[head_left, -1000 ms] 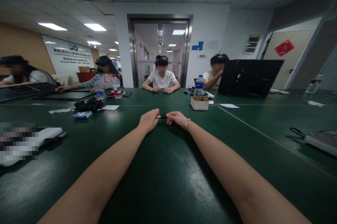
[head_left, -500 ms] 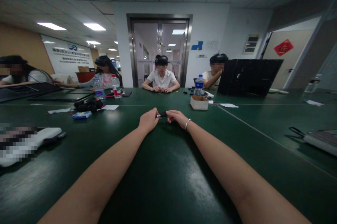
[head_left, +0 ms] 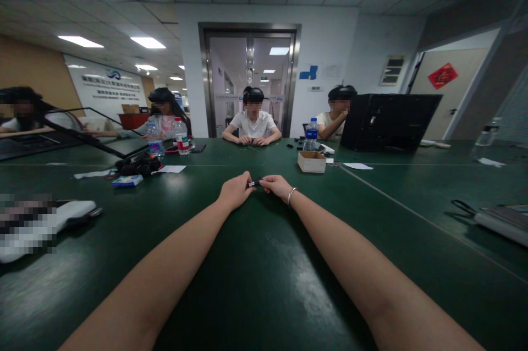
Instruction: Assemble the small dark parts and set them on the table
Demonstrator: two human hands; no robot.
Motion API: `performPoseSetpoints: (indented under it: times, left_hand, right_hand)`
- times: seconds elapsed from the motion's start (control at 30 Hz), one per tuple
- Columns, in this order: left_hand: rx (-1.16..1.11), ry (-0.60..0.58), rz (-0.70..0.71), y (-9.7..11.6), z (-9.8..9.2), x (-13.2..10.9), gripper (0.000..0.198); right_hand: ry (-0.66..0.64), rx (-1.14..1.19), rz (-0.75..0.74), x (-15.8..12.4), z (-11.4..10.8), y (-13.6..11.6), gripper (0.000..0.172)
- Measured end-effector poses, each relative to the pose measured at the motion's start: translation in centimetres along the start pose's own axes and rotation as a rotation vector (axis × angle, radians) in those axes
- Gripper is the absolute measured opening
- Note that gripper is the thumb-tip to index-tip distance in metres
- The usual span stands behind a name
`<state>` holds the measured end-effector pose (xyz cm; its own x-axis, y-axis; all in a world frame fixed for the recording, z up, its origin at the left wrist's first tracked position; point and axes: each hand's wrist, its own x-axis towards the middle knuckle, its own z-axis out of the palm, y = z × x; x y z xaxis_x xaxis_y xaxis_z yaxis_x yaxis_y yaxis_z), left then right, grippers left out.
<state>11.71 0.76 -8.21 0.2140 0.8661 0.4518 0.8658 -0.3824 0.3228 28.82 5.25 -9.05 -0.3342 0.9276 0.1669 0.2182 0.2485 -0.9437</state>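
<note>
Out over the green table, my left hand [head_left: 236, 190] is closed around one end of a small black brush-like piece [head_left: 254, 183] with a silver band. At its other end, the fingers of my right hand [head_left: 277, 186] are pinched on the dark tip. A silver bracelet [head_left: 291, 196] circles my right wrist. Only a short middle length of the piece shows between the hands; my fingers hide both ends, so its exact kind is unclear.
Beyond my hands stands an open cardboard box [head_left: 312, 163] near a water bottle [head_left: 311, 132]. At left lie a blue-white packet [head_left: 127, 181] and a black tangled bundle [head_left: 138, 165]. A person [head_left: 252, 120] sits opposite. A black monitor [head_left: 390, 121] stands at right.
My hands have come slightly closer together, and less of the black piece shows between them. On the far left, a black frame by another person has been tilted up from the table.
</note>
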Motion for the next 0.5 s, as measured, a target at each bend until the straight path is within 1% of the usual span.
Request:
performPoseSetpoints:
  times: [0.1,0.2,0.27,0.33,0.4,0.43,0.5]
  left_hand:
    - [-0.095,-0.033,-0.042,0.0,0.1,0.0,0.032]
    - [-0.171,-0.033,-0.059,-0.1,0.1,0.2,0.031]
    - [-0.197,-0.011,-0.039,-0.3,0.3,0.3,0.025]
    - [-0.228,0.034,0.000,-0.5,0.5,0.5,0.021]
    - [-0.280,0.064,0.014,-0.7,0.9,0.7,0.029]
    - [-0.311,0.054,0.002,-0.8,1.1,0.8,0.032]
    - [-0.364,-0.013,-0.038,-1.2,1.5,1.0,0.035]
  right_hand:
    - [0.038,-0.011,0.010,-0.1,0.1,-0.1,0.021]
    - [0.055,-0.022,0.007,-0.2,0.2,-0.2,0.022]
    - [0.061,-0.030,0.007,-0.3,0.2,-0.2,0.022]
    - [0.070,-0.024,0.011,-0.2,0.2,-0.1,0.022]
    - [0.072,-0.010,0.006,-0.1,0.2,-0.1,0.023]
    - [0.066,-0.004,0.002,-0.1,0.2,0.0,0.024]
    - [0.047,0.003,-0.003,0.0,0.1,0.0,0.025]
